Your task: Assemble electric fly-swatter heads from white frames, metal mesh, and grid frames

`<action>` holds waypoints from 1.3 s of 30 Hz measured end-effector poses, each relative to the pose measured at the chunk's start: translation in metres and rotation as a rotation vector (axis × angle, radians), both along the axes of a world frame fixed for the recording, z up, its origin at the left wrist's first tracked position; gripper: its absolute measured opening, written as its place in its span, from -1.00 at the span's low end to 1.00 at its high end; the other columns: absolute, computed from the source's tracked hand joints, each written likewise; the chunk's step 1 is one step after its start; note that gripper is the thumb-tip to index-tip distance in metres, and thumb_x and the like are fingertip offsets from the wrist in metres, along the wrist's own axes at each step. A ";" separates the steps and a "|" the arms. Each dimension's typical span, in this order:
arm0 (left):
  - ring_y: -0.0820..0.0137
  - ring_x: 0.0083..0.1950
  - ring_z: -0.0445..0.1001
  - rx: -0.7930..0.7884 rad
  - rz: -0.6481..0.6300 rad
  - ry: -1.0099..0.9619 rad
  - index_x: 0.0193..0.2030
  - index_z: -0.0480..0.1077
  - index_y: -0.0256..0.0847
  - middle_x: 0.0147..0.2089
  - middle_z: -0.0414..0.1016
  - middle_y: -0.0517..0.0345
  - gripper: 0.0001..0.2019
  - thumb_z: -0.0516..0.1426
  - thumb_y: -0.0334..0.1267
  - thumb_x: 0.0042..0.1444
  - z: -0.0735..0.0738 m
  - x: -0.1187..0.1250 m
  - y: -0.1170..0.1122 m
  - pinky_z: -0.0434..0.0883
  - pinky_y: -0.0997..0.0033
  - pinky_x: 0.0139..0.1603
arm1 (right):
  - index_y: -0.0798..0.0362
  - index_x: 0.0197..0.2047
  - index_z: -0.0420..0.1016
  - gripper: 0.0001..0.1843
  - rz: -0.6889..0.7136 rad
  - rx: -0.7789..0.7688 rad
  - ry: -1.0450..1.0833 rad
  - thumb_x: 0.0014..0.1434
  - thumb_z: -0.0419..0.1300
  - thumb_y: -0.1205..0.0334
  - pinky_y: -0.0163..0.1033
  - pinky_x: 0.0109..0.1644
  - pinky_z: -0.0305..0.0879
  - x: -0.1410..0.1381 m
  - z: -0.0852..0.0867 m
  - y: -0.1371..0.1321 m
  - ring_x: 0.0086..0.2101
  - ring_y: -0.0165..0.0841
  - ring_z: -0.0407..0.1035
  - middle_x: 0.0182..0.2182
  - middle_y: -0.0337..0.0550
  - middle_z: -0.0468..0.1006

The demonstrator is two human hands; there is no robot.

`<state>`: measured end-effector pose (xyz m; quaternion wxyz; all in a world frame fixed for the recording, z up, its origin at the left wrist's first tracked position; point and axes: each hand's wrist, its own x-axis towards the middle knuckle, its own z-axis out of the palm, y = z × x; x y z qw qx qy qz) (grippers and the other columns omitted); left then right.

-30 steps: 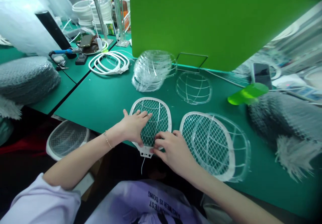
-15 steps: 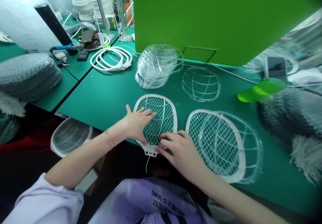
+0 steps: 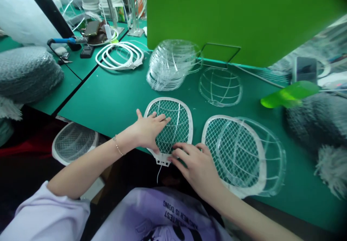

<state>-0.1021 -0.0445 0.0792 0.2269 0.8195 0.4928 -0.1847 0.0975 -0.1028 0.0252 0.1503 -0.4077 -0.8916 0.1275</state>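
A white-rimmed mosquito swatter head [image 3: 176, 125] with diamond wire mesh lies at the table's front edge, its narrow neck pointing toward me. A thin white wire [image 3: 158, 175] hangs from that neck. My left hand [image 3: 148, 130] rests spread over the left side of the mesh, fingers apart. At the lower right rim my right hand [image 3: 196, 165] has its fingers curled and its thumb near the neck, gripping the edge. Right of it lies a second swatter head [image 3: 208, 132], overlapped by a clear ribbed plastic guard [image 3: 280, 161].
Behind stand stacked clear guards [image 3: 168, 67], with a single guard [image 3: 221, 87] beside them. White ring frames [image 3: 119, 65] and a blue-handled soldering iron [image 3: 62, 41] are at back left. Wire mesh piles [image 3: 29, 71] flank the table. A green panel [image 3: 233, 13] rises behind.
The camera view has shifted slightly, so the table things appear a little higher. Both hands keep nearly the same places on the swatter head.
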 end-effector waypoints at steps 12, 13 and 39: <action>-0.28 0.46 -0.03 -0.009 0.019 -0.012 0.50 -0.11 -0.04 0.51 -0.04 -0.19 0.13 0.40 0.07 -0.12 -0.001 -0.006 0.003 -0.20 -0.69 0.22 | 0.02 -0.21 0.47 -0.71 0.025 0.103 0.048 0.46 -0.03 0.18 -0.14 -0.03 -0.01 0.002 -0.007 -0.002 -0.15 -0.32 0.49 -0.13 -0.15 0.65; -0.28 0.45 -0.02 -0.018 0.018 -0.017 0.50 -0.11 -0.05 0.51 -0.05 -0.19 0.12 0.39 0.09 -0.11 -0.001 -0.007 0.003 -0.21 -0.70 0.21 | 0.02 -0.20 0.47 -0.71 0.034 0.111 0.049 0.46 -0.03 0.17 -0.14 -0.03 -0.01 0.003 -0.008 -0.002 -0.15 -0.32 0.50 -0.13 -0.14 0.65; -0.29 0.48 -0.11 -0.025 0.049 -0.006 0.51 -0.19 -0.09 0.52 -0.08 -0.22 0.15 0.37 0.02 -0.11 -0.003 -0.003 -0.002 -0.07 -0.73 0.17 | 0.00 -0.32 0.56 -0.89 0.118 -0.640 -0.226 0.15 0.36 0.17 -0.13 -0.04 0.06 -0.025 0.026 0.061 -0.16 -0.25 0.39 -0.29 -0.22 0.53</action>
